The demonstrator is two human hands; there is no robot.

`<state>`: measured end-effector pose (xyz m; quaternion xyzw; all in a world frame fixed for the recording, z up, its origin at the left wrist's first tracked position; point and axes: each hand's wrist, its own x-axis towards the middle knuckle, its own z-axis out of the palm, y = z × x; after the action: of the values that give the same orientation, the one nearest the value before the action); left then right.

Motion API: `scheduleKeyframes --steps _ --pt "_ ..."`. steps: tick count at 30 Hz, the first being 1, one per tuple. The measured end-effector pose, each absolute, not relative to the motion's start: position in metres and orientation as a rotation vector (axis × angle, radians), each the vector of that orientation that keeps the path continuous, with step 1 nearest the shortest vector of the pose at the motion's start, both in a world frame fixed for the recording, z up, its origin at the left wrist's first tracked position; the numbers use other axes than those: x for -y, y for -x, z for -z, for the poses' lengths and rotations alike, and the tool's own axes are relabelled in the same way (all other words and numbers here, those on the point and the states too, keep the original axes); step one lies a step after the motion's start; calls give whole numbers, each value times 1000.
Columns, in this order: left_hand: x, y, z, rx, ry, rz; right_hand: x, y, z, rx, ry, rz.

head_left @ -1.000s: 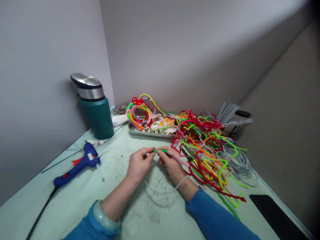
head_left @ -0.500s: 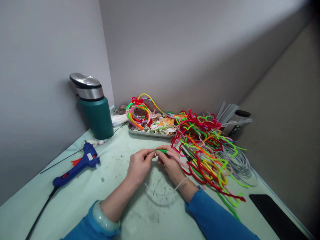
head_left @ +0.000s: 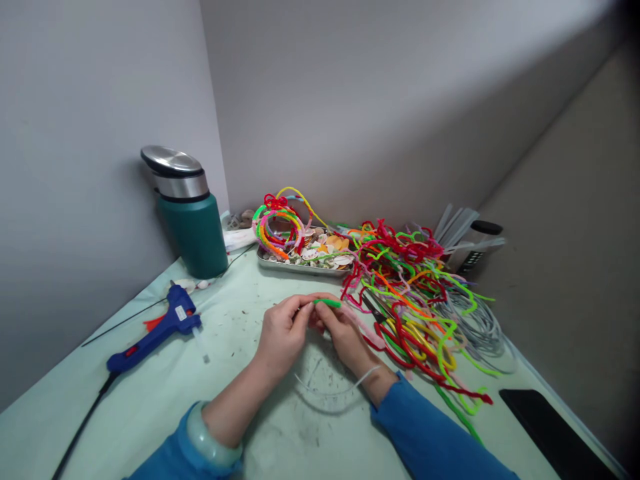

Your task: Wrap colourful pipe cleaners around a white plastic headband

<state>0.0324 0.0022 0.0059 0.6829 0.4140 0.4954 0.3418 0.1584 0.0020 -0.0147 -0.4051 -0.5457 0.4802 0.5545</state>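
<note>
Honestly, the risk I see is the pinch slipping. My left hand (head_left: 283,333) is closed, thumb and forefinger nipped on the left tip of the green pipe cleaner (head_left: 327,303). My right hand (head_left: 345,332) is curled shut around it just beside, fingertips almost touching the left ones. It sits above the middle of the table (head_left: 150,400), near the left edge of the pile of pipe cleaners (head_left: 415,293).

The fuzz is soft over a thin wire core, so a loose grip could let the bend spring back, and the cut wire end could prick a fingertip. The pale strand (head_left: 325,390) looping under my wrists might snag on my sleeve (head_left: 440,440) and drag.

That pile is a bristly tangle of red, green, yellow and orange curls, and a stray one could catch in what I hold. Far left stands a smooth green flask (head_left: 193,227) with a steel lid. A shallow metal tray (head_left: 300,269) sits behind my hands, and the blue plastic glue gun (head_left: 160,325) lies well apart on the left.
</note>
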Motion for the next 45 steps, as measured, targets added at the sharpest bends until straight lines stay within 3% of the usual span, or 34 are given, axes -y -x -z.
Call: scheduleKeyframes --steps 45 --pt "-9 -31 4 -1329 -1910 -1193 -7 -161 23 1132 872 -1261"
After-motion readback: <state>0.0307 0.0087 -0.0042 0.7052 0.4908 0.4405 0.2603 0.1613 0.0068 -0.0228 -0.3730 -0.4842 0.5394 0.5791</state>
